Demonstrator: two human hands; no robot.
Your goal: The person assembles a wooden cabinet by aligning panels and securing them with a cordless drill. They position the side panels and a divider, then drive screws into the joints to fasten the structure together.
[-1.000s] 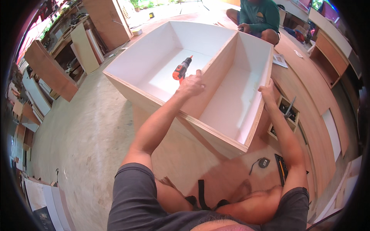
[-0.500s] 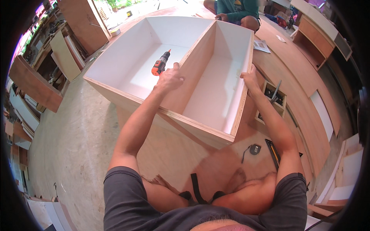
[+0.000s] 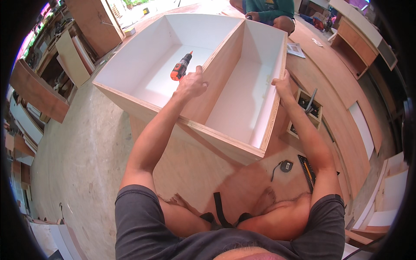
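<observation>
A large cabinet box (image 3: 184, 119) of plywood with a white lining lies open side up before me. A plywood divider (image 3: 225, 56) splits it into two compartments. My left hand (image 3: 193, 84) is closed over the divider's top edge, its fingers partly hidden. Beside that hand, an orange and black cordless drill (image 3: 181, 68) shows in the left compartment, bit pointing away from me; my hand covers its handle end. Farther right, my right hand (image 3: 283, 86) grips the cabinet's right wall, thumb on the inner side and the other fingers mostly hidden outside.
Right of the cabinet stands a wooden tray (image 3: 320, 115) of tools. A tape measure (image 3: 286, 166) and a black square (image 3: 307, 171) lie near my leg. Another person (image 3: 268, 13) crouches at the far end. Boards (image 3: 76, 60) lean at left; plywood sheets (image 3: 342, 125) cover the right floor.
The whole view has shifted slightly, so the cabinet and drill sit a little higher in the picture. Both hands keep their places on the cabinet.
</observation>
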